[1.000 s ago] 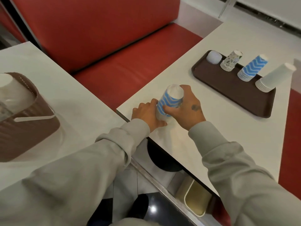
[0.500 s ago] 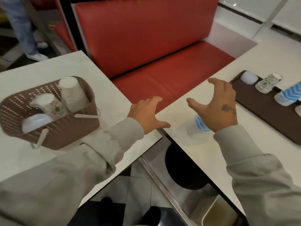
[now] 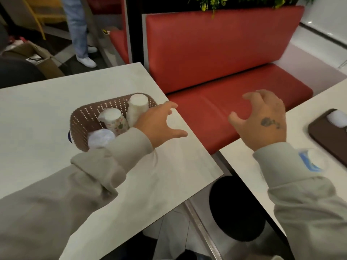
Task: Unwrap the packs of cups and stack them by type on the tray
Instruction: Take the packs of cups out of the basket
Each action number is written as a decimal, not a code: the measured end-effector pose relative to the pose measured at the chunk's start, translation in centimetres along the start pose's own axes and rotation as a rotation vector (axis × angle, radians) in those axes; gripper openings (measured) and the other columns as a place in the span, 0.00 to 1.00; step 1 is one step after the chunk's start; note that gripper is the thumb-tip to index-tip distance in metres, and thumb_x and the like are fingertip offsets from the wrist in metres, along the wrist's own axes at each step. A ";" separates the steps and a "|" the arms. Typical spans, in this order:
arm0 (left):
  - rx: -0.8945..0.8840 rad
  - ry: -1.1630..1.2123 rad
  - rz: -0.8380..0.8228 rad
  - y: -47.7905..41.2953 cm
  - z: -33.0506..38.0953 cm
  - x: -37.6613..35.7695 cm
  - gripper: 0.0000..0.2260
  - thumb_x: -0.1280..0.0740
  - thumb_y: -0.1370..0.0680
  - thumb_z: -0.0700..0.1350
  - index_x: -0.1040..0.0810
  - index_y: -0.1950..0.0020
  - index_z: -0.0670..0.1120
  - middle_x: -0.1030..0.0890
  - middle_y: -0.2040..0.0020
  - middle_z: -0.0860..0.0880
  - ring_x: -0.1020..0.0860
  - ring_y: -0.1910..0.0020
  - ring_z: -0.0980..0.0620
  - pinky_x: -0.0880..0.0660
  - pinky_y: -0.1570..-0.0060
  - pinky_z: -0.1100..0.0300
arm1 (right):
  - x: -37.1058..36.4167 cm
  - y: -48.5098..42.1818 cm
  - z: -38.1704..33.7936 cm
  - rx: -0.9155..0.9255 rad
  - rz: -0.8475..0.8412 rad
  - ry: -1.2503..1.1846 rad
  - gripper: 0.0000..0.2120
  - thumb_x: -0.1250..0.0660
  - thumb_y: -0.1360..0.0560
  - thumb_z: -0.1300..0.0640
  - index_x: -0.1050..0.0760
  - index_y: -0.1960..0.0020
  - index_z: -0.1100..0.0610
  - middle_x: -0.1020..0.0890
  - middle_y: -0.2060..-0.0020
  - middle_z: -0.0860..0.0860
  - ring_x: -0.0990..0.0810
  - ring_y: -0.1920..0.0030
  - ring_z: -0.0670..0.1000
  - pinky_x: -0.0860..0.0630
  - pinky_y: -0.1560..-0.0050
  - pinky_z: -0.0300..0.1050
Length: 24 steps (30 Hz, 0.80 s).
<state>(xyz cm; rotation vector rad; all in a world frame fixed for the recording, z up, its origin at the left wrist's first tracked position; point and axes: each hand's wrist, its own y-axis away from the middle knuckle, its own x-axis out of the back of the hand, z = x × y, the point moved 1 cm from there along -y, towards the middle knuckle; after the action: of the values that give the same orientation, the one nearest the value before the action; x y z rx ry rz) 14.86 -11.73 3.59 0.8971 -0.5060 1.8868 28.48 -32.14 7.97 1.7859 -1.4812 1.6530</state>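
We have turned away from the blue zigzag cup pack point(image 3: 309, 163) that both hands gripped a second ago, and the brown perforated basket point(image 3: 80, 119) has come from the left edge of the view towards its middle. Our left hand point(image 3: 159, 124) hovers over the left tabletop point(image 3: 37, 109) just beside the basket, fingers spread and loosely bent, holding nothing. Our right hand point(image 3: 262, 119) is spread the same way and also holds nothing, hanging above the red bench seat point(image 3: 216, 102) between the two tabletops. Three packs wait in the basket: a plain white cup pack point(image 3: 137, 107) leaning at the far end, a floral-print cup pack point(image 3: 114, 121) beside it, and a pale round-topped pack point(image 3: 101, 136) at the near end. The blue zigzag pack lies on the right tabletop point(image 3: 242, 162), apparently in clear film, close against our right sleeve and near the brown tray point(image 3: 319, 136), where one white piece point(image 3: 337, 118) shows at the frame's edge. We judge the sleeve to be the main risk, since a careless sweep could roll that pack towards the tabletop's edge. Reaching in from the side could also tip the leaning white pack or drag the light basket, which sits near the far corner of its tabletop. We can read no brand or writing anywhere. The cups carry only patterns, and the dark mark on the back of our right hand is too blurred to make out.
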 end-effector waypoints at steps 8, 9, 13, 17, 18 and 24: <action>0.022 0.034 0.050 -0.4 -3.9 3.5 0.36 0.22 0.34 0.60 0.30 0.29 0.54 0.23 0.37 0.53 0.27 0.36 0.52 0.29 0.36 0.54 | -5.2 0.1 -7.9 0.016 -0.240 -0.212 0.22 0.29 0.27 0.50 0.25 0.34 0.53 0.23 0.39 0.51 0.25 0.40 0.54 0.31 0.46 0.44; 0.030 0.029 0.063 -0.5 -4.5 4.1 0.36 0.22 0.34 0.59 0.30 0.30 0.54 0.23 0.37 0.53 0.27 0.35 0.51 0.29 0.35 0.53 | -5.8 0.0 -9.1 0.036 -0.263 -0.249 0.22 0.28 0.27 0.50 0.25 0.34 0.53 0.22 0.41 0.51 0.24 0.42 0.54 0.29 0.45 0.45; 0.093 0.031 0.101 -0.5 -6.8 6.2 0.34 0.21 0.33 0.57 0.30 0.30 0.55 0.23 0.36 0.52 0.26 0.36 0.51 0.27 0.35 0.50 | -7.7 -0.5 -13.7 0.098 -0.371 -0.376 0.22 0.28 0.27 0.51 0.26 0.35 0.52 0.20 0.43 0.49 0.22 0.45 0.50 0.25 0.44 0.46; 0.146 0.018 0.078 -1.1 -9.0 7.5 0.35 0.21 0.33 0.56 0.29 0.30 0.50 0.22 0.37 0.50 0.24 0.39 0.50 0.26 0.39 0.52 | -9.9 -1.0 -16.9 0.118 -0.496 -0.380 0.25 0.28 0.27 0.51 0.29 0.32 0.51 0.22 0.42 0.51 0.23 0.44 0.53 0.23 0.47 0.49; 0.168 0.032 0.063 -1.4 -9.5 7.5 0.36 0.20 0.33 0.55 0.30 0.29 0.49 0.22 0.37 0.49 0.24 0.39 0.50 0.25 0.39 0.52 | -10.5 -1.2 -17.4 0.117 -0.526 -0.364 0.26 0.29 0.27 0.51 0.30 0.31 0.51 0.23 0.42 0.51 0.23 0.43 0.54 0.25 0.47 0.47; 0.235 0.125 -0.053 -3.3 -11.4 5.9 0.32 0.21 0.33 0.46 0.28 0.31 0.50 0.20 0.42 0.50 0.20 0.45 0.49 0.23 0.42 0.50 | -13.6 -1.8 -19.1 0.067 -0.675 -0.313 0.33 0.28 0.28 0.54 0.37 0.26 0.50 0.24 0.39 0.55 0.25 0.39 0.57 0.27 0.47 0.45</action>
<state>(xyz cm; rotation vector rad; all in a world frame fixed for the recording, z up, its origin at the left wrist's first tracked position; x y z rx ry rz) 11.92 0.88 0.62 0.9269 -0.1858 1.9662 21.71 -10.25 2.69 2.3146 -0.7666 1.1253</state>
